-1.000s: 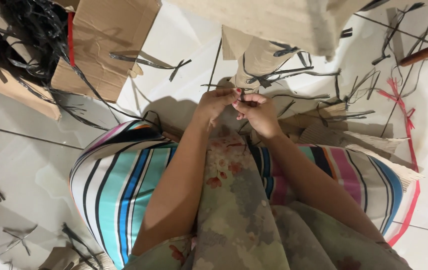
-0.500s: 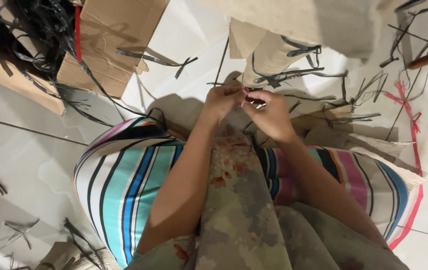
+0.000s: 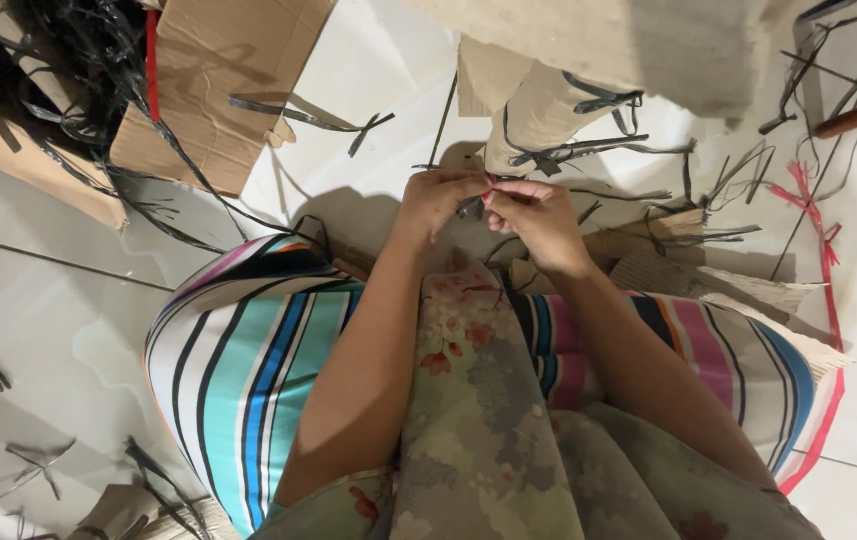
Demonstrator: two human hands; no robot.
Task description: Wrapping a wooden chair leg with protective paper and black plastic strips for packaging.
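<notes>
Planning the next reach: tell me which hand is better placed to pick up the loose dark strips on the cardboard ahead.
Probably the right hand: the dark strips on the cardboard piece lie just beyond it. The left hand sits farther off, both pinching a small strip.

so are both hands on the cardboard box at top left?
No, left hand and right hand meet over a thin dark strip, away from that cardboard.

A pale tiled floor (image 3: 58, 330) carries everything. A striped cushion (image 3: 248, 370) lies on it near the middle. Flattened cardboard (image 3: 218, 80) rests at the far left, with a heap of black strips (image 3: 58, 50) beside it. More black strips (image 3: 588, 150) scatter far right, near a red strip (image 3: 826, 250) and torn cardboard pieces (image 3: 748, 290).
</notes>
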